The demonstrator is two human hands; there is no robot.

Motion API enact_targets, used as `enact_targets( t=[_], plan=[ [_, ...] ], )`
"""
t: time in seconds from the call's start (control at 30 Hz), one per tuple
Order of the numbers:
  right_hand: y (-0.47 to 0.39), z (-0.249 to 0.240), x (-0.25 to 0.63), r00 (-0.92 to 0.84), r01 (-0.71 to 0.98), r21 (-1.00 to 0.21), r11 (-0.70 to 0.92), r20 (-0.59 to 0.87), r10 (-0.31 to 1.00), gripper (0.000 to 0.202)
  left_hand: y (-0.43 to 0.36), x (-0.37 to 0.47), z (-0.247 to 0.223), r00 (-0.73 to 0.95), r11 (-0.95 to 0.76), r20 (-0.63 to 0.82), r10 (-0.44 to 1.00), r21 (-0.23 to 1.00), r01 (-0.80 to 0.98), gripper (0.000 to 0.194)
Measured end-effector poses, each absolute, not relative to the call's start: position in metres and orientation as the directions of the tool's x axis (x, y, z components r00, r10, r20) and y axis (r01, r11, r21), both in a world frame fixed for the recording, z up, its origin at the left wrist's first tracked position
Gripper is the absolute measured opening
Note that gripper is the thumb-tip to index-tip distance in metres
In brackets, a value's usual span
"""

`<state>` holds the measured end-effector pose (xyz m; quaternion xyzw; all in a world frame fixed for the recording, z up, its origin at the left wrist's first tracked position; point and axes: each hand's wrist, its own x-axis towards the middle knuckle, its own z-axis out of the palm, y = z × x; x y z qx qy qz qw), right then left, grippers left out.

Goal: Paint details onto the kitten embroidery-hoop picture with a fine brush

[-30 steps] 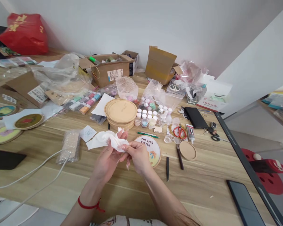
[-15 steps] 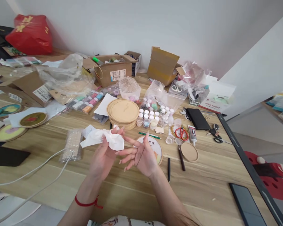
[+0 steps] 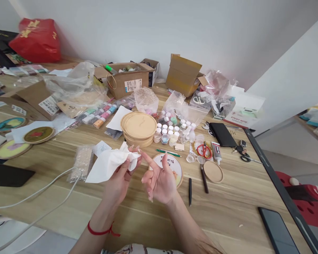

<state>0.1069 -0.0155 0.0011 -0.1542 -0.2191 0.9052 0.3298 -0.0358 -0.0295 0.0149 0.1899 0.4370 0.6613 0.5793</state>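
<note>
A crumpled white tissue (image 3: 107, 164) is gripped in my left hand (image 3: 119, 183), and its loose end hangs to the left. My right hand (image 3: 163, 183) is turned palm up with nothing in it; its index finger points toward the tissue and the other fingers are curled but apart. Partly behind my right hand lies a round white disc (image 3: 176, 165) with dark lettering and a small orange figure. Beyond both hands stands a stack of round wooden plates (image 3: 140, 125). A green pencil (image 3: 168, 152) lies above the disc.
Small white-lidded jars (image 3: 171, 129) stand right of the stack. Black tweezers (image 3: 190, 192), a wooden ring tray (image 3: 213, 171) and red-handled pliers (image 3: 204, 151) lie to the right. A phone (image 3: 278, 229) rests near the right edge. A white cable (image 3: 55, 204) crosses the left side.
The tissue has opened out further to the left and been lifted slightly. My right hand's lower fingers have curled in, and its index finger has risen.
</note>
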Motion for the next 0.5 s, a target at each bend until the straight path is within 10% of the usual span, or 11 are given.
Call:
enact_targets(
  t=[0.17, 0.3, 0.5],
  plan=[
    [-0.034, 0.006, 0.094, -0.575, -0.031, -0.986, -0.164, -0.117, 0.809, 0.091, -0.035, -0.021, 0.018, -0.154, 0.144, -0.327, 0.932, 0.726, -0.672, 0.039],
    [-0.042, 0.006, 0.085, -0.469, 0.563, -0.775, 0.288, -0.012, 0.883, 0.079, -0.038, -0.017, 0.014, -0.093, 0.179, -0.333, 0.938, 0.697, -0.695, 0.037],
    [-0.049, -0.012, 0.093, -0.541, 0.698, -0.550, 0.458, 0.014, 0.841, 0.086, -0.030, -0.028, 0.013, -0.123, 0.138, -0.294, 0.948, 0.726, -0.673, 0.036]
  ],
)
